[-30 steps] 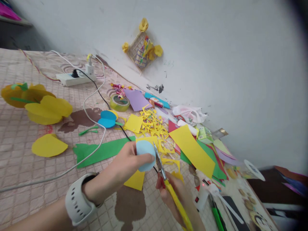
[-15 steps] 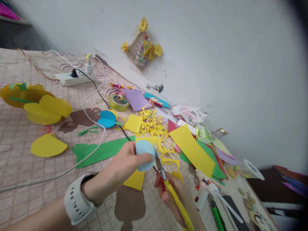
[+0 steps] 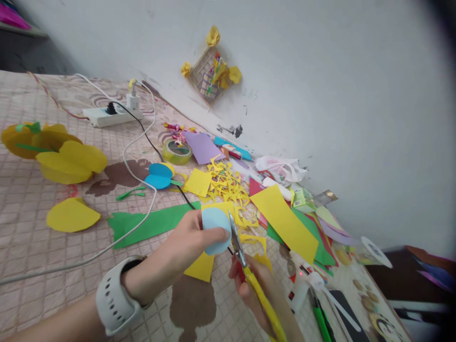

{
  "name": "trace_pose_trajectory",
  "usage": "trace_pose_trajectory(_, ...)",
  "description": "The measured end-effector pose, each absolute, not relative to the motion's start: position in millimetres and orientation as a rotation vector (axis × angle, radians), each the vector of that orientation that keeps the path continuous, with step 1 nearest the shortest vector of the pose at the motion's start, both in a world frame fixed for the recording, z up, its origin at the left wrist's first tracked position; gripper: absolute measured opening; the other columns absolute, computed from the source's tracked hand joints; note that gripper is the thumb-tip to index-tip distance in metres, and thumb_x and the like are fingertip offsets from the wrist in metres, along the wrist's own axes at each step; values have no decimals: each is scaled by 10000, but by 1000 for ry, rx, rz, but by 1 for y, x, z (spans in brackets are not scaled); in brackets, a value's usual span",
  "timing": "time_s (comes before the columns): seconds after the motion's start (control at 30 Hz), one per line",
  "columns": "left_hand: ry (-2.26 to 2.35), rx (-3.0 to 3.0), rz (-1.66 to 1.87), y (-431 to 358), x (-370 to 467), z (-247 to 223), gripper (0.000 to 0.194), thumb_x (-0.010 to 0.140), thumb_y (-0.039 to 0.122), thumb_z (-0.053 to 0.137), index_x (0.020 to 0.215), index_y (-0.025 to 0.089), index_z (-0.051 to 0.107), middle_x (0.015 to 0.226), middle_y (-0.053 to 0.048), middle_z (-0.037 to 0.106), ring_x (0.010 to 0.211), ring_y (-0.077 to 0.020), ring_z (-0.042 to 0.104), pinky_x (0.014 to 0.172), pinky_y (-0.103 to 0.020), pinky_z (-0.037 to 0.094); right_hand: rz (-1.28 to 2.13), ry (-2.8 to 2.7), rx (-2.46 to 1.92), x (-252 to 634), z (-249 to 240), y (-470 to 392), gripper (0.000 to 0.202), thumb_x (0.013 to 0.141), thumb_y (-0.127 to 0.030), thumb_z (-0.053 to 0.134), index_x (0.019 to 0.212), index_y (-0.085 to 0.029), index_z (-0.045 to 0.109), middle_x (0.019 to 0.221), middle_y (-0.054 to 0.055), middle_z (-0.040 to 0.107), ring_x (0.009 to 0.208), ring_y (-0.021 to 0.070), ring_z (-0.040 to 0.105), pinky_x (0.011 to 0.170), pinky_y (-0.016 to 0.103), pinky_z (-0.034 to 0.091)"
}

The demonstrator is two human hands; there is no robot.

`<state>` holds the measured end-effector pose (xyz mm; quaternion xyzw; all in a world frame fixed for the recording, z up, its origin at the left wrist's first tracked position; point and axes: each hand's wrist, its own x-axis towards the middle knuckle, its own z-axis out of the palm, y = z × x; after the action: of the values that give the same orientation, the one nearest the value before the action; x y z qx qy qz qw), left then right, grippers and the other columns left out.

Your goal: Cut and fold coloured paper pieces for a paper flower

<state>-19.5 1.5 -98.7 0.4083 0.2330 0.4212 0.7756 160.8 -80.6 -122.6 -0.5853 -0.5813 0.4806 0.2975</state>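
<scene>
Left hand (image 3: pixel 187 244) pinched on blue disc (image 3: pixel 216 229), above mat's near middle. Right hand (image 3: pixel 254 287) closed round scissors (image 3: pixel 249 273), blades at disc's edge. Best turning disc into blades, short snips.

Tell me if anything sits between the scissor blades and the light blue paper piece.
Nothing visible does. The scissors in the right hand have their blades right at the edge of the light blue paper piece, which the left hand pinches.

paper disc (image 3: pixel 214 223) light blue | scissors (image 3: pixel 253 280) yellow-handled | strip (image 3: pixel 149 224) green
</scene>
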Motion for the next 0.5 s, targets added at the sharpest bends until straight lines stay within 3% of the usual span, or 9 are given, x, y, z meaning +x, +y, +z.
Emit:
trace_pose_trajectory(0.2, 537, 862, 904, 1, -20, -100, 48, 666, 118, 643, 687, 155, 666, 649, 26, 638, 566, -99, 511, 553, -203, 383, 1275, -1529, -1565, 164, -130, -81, 532, 714, -732, 566, 745, -208, 486, 588, -41, 444, 471, 101, 394, 427, 215, 335)
trace_pose_trajectory(0.43, 542, 873, 906, 1, -20, -99, 42, 668, 123, 640, 666, 161, 657, 604, 38, 600, 541, -96, 485, 526, -203, 358, 1222, -1504, -1692, 158, -123, -81, 192, 702, -386, 568, 711, -212, 485, 601, -31, 488, 518, 121, 458, 461, 223, 351)
trace_pose_trajectory(0.5, 536, 878, 907, 1, -20, -99, 57, 669, 112, 630, 663, 163, 655, 600, 40, 596, 537, -94, 481, 522, -201, 356, 1214, -1488, -1722, 157, -119, -80, 153, 695, -355, 535, 698, -217, 469, 603, -31, 481, 531, 126, 466, 478, 228, 370)
